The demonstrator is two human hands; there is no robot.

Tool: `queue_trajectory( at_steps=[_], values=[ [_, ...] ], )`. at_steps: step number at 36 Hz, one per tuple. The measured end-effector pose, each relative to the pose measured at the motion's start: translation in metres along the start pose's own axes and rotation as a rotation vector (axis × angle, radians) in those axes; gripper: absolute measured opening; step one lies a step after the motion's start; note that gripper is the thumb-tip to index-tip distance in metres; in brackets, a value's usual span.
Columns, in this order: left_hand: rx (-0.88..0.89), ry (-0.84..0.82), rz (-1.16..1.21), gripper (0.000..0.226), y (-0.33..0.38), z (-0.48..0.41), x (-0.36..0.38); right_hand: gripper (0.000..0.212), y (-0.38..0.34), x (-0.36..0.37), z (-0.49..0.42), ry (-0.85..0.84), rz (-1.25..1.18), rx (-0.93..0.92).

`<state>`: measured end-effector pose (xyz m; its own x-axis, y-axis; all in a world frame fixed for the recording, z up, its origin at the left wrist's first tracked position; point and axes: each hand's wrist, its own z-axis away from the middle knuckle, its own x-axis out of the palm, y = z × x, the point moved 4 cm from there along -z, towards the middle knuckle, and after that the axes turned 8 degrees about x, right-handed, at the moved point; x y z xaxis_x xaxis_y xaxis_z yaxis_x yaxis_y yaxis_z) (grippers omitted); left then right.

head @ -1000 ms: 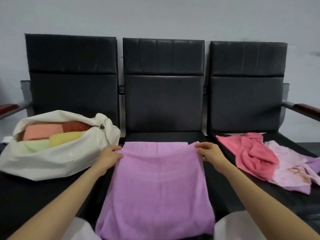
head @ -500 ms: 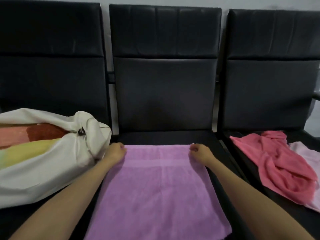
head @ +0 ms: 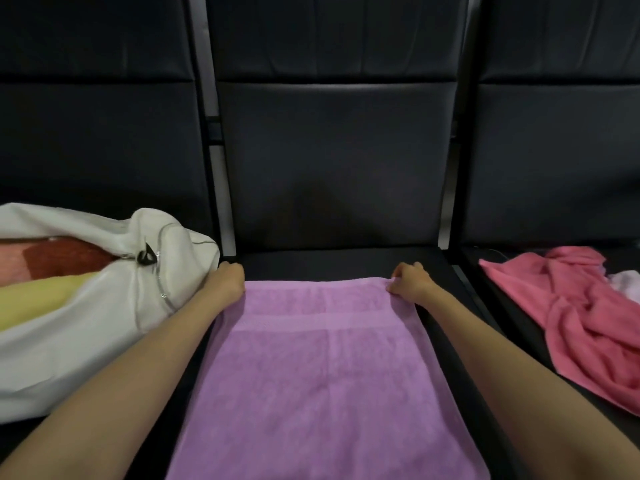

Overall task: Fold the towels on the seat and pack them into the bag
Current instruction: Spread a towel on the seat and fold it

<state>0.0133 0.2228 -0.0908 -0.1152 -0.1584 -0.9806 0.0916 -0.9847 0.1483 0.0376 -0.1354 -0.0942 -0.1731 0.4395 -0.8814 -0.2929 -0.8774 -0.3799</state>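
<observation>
Far left, beside the middle seat (head: 339, 263): white bag (head: 69, 348), lying on its side, zip open, mouth gaping. Inside, already packed: folded towels (head: 41, 294) in pale pink, rust and yellow, three showing; any more beneath not to be told. Just right of the bag: left hand (head: 227, 280), knuckles up, fingers curled round the far left corner of the purple towel (head: 322, 382), forearm stretched forward along the towel's left edge and passing in front of the bag. Centre, on the middle seat: purple towel spread flat, woven band running across near the far edge, near edge out of view at the bottom, a bare strip of seat between far edge and backrest. Single or already doubled, not to be told for certain; judged early in its folding, with further folds wanted before packing. Right of centre: right hand (head: 410, 284), fingers curled, pinching the far right corner, forearm stretched forward beside the right edge. Both hands level with each other, well apart, far edge straight between them. Far right, on the right seat (head: 509, 253): pink towel (head: 581, 317), crumpled, unfolded; beside it at the frame edge, a pale towel (head: 627, 282), likewise unfolded and mostly cut off. Tally, as judged: three towels packed, one in hand, at least two waiting; roughly the middle of the task, not near its close.
</observation>
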Motion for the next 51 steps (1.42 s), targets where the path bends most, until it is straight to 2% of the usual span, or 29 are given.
queue_trajectory(
  at_steps=[4,10,14,19,23,28,32,35,37,40,42,44,48,51],
  values=[
    [-0.001,-0.009,-0.019,0.024,0.004,0.008,-0.002,0.004,-0.002,0.003,0.011,0.050,-0.004,-0.083],
    [0.097,0.023,0.053,0.007,0.012,0.040,-0.006,0.012,0.022,-0.012,0.041,0.097,-0.239,-0.082],
    [0.201,0.114,0.233,0.012,0.014,0.065,-0.026,0.016,0.036,-0.049,0.066,0.136,-0.336,-0.118],
    [0.424,0.204,0.384,0.015,0.027,0.101,-0.072,0.023,0.041,-0.106,0.103,0.206,-0.405,-0.143],
    [0.463,0.344,0.426,0.015,0.032,0.129,-0.119,0.017,0.039,-0.148,0.136,0.283,-0.477,-0.185],
    [0.455,0.538,0.430,0.015,0.043,0.161,-0.186,0.018,0.016,-0.209,0.183,0.423,-0.448,-0.300],
    [0.449,0.751,0.507,0.018,0.051,0.192,-0.242,0.020,0.004,-0.260,0.227,0.595,-0.601,-0.427],
    [0.471,0.916,0.565,0.019,0.058,0.219,-0.269,0.015,0.001,-0.281,0.259,0.664,-0.695,-0.512],
    [0.485,0.889,0.529,0.017,0.059,0.227,-0.273,0.013,0.004,-0.285,0.271,0.683,-0.657,-0.528],
    [0.457,0.587,0.329,0.012,0.057,0.228,-0.259,0.015,0.012,-0.277,0.273,0.630,-0.446,-0.450],
    [0.434,0.498,0.336,0.010,0.056,0.232,-0.252,0.017,0.017,-0.270,0.274,0.600,-0.369,-0.427],
    [0.437,0.574,0.501,0.007,0.058,0.238,-0.254,0.011,0.019,-0.269,0.279,0.591,-0.414,-0.439],
    [0.371,0.667,1.153,0.033,0.055,0.247,-0.271,0.024,0.023,-0.287,0.290,0.543,-0.678,-0.466],
    [0.415,0.681,1.232,0.029,0.053,0.256,-0.282,0.023,0.025,-0.298,0.293,0.499,-0.766,-0.513]
  ],
)
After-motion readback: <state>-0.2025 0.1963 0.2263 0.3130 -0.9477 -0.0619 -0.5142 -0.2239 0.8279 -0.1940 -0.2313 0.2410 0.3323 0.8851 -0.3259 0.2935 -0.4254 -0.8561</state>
